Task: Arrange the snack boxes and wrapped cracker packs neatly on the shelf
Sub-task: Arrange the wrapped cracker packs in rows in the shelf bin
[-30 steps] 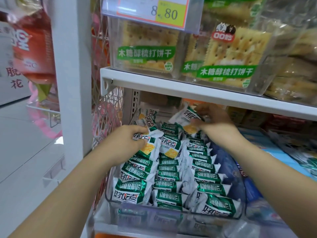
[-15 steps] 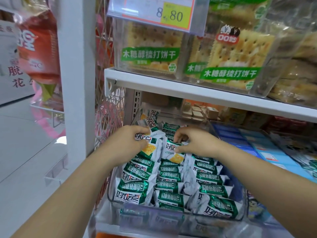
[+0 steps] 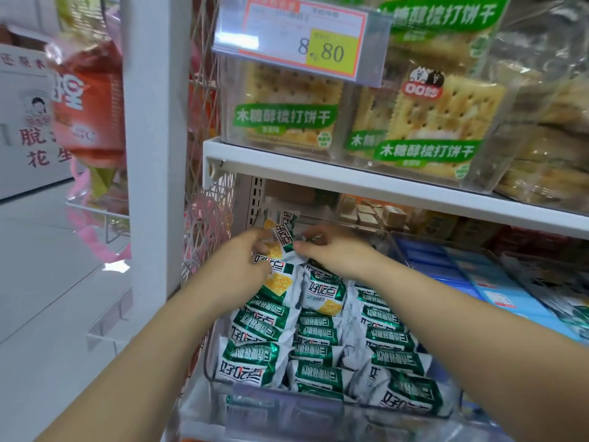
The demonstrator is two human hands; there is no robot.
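Shop aisle, white shelf (image 3: 350, 177) | left grip (image 3: 245, 266) and right grip (image 3: 334, 253) both pinch one loose cracker pack (image 3: 282, 242) at the far end of the clear bin (image 3: 318, 409) | near rows of packs (image 3: 322, 349) look lined up to me; I judge the far end is left to tidy | snack boxes (image 3: 287, 116) above face out.

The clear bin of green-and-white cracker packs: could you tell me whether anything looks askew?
Yes: the rear green-and-white foil packs lie tilted, yellow cracker pictures showing, unlike the flat front rows. Left hand and right hand pinch a tilted pack.
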